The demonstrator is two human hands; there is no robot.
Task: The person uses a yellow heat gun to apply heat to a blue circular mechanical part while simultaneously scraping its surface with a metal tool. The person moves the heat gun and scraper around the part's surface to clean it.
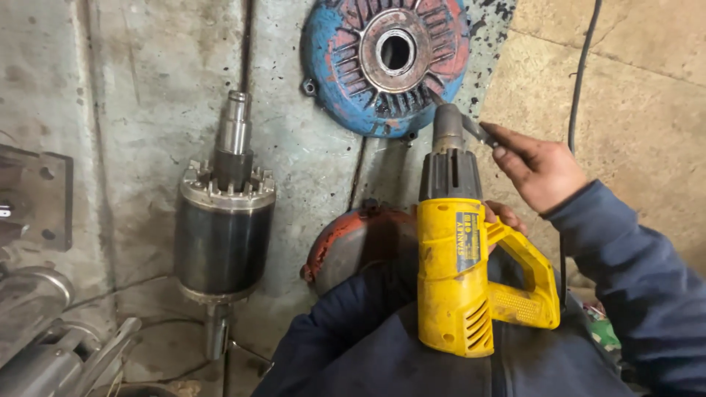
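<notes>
A yellow heat gun (452,279) with a dark grey nozzle (448,136) points away from me, resting over my dark blue sleeve. My left hand (504,217) is mostly hidden behind the gun; only a few fingers show, wrapped at its handle. My right hand (540,173) comes in from the right and pinches a small dark metal tool (478,132) whose tip lies right beside the nozzle. Just beyond the nozzle lies a round blue and red motor end cover (386,62) with a central hole.
A motor rotor (224,220) with its steel shaft lies on the worn grey surface at left. A red rounded cover (346,246) sits under my left arm. Grey metal parts (37,198) line the left edge. A black cable (581,73) runs along the right.
</notes>
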